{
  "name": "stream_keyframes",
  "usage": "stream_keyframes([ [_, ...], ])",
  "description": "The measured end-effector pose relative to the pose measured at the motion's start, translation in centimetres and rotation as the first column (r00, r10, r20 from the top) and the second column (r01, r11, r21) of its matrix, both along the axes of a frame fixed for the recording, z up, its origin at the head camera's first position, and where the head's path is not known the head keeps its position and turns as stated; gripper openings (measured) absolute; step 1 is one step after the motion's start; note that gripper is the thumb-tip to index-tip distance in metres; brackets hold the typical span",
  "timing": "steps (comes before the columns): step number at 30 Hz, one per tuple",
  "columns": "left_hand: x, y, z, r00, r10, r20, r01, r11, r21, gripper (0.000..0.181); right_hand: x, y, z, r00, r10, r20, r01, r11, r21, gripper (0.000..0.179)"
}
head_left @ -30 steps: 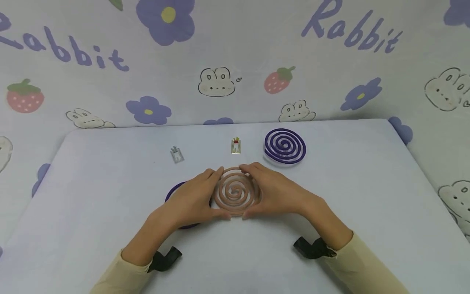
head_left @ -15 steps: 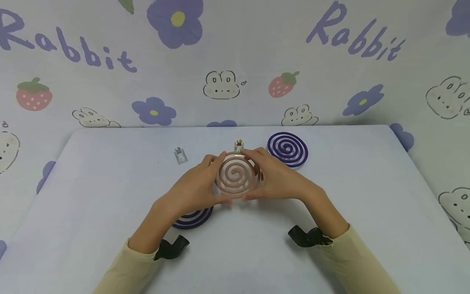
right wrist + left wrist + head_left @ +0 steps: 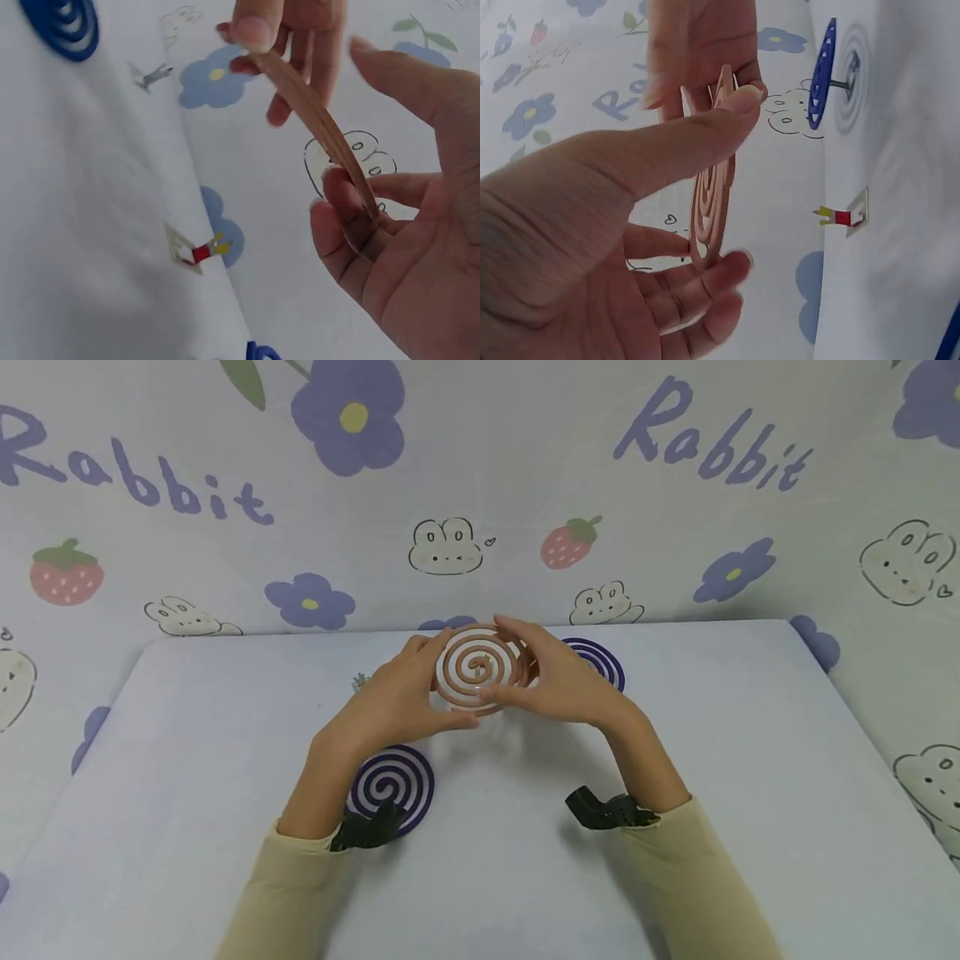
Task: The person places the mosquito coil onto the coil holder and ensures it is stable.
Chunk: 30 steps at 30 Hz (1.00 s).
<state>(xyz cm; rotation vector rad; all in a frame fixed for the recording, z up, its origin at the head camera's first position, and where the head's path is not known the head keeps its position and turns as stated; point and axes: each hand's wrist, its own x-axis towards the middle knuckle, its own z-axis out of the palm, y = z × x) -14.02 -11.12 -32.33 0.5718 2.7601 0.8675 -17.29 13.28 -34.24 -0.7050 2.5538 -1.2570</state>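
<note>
While left grip point(image 3: 401, 692) faces right grip point(image 3: 561, 678), the brown spiral point(image 3: 322, 129) bridges them.

In the head view, the right hand point(image 3: 558, 675) hides much of the right-of-centre coil point(image 3: 606, 658), the left hand point(image 3: 401, 697) most of the silver stand point(image 3: 361, 682), a black mount point(image 3: 367, 829) part of the lower coil point(image 3: 390, 785), and the bottom edge cuts both sleeves point(image 3: 277, 897).

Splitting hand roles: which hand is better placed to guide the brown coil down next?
Left, probably: in the right wrist view, the left hand has its thumb on the brown coil; the right hand holds with fingers, thumb clear.
</note>
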Motion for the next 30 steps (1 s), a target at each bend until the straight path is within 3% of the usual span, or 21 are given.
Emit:
stream_keyframes([
  [3,-0.8,0.2,-0.1,0.999,0.027,0.023,-0.027,1.000,0.004,0.109,-0.8,-0.3,-0.1,0.996,-0.066,0.056,0.070,0.994,-0.080,0.079],
  [8,-2.3,0.6,-0.1,0.998,0.046,0.048,-0.047,0.998,0.028,0.110,-1.6,-1.0,-0.8,0.979,-0.154,0.133,0.180,0.961,-0.210,0.065],
  [15,-3.7,0.6,-0.8,0.995,0.060,0.076,-0.066,0.994,0.085,0.102,-3.1,-2.2,-2.3,0.942,-0.227,0.249,0.310,0.872,-0.378,0.062],
  [18,-3.9,0.8,-1.5,0.993,0.090,0.073,-0.097,0.991,0.093,0.098,-3.5,-2.8,-2.7,0.917,-0.256,0.305,0.368,0.837,-0.405,0.062],
  [23,-4.0,1.6,-1.9,0.988,0.133,0.082,-0.137,0.990,0.043,0.104,-3.6,-3.4,-3.0,0.875,-0.329,0.354,0.462,0.785,-0.412,0.061],
  [27,-4.3,2.1,-1.9,0.981,0.166,0.098,-0.168,0.986,0.012,0.108,-3.7,-3.5,-3.4,0.880,-0.349,0.324,0.463,0.784,-0.414,0.062],
  [30,-4.6,2.2,-2.2,0.977,0.175,0.119,-0.178,0.984,0.019,0.106,-3.9,-3.7,-4.0,0.892,-0.358,0.278,0.446,0.801,-0.399,0.065],
])
